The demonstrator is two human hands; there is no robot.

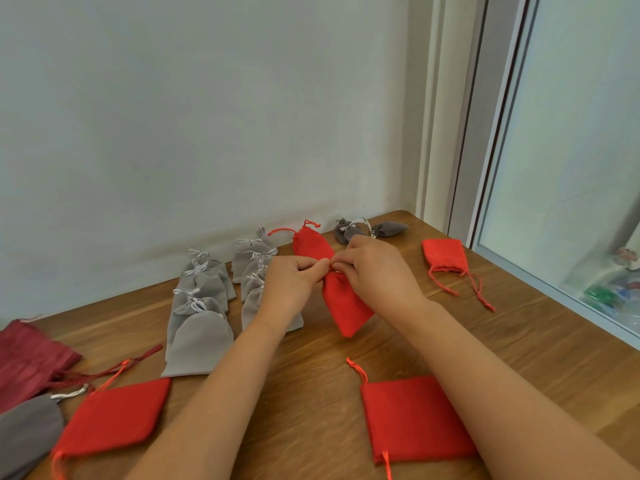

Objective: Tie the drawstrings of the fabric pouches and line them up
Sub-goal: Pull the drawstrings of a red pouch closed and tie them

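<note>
I see both hands, left and right, pinched shut on a red pouch over the wooden table, a pale wall behind.

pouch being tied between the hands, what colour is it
Red, cord included; the pouch shows best in the head view, pinched at its neck by the left hand and right hand.

**Pinching the cord on a red pouch**

My left hand and right hand meet fingertip to fingertip at the neck of a red pouch on the wooden table. Another red pouch lies just behind it. Left of my hands, tied grey pouches overlap in two rows. Loose red pouches lie nearer me.
</note>
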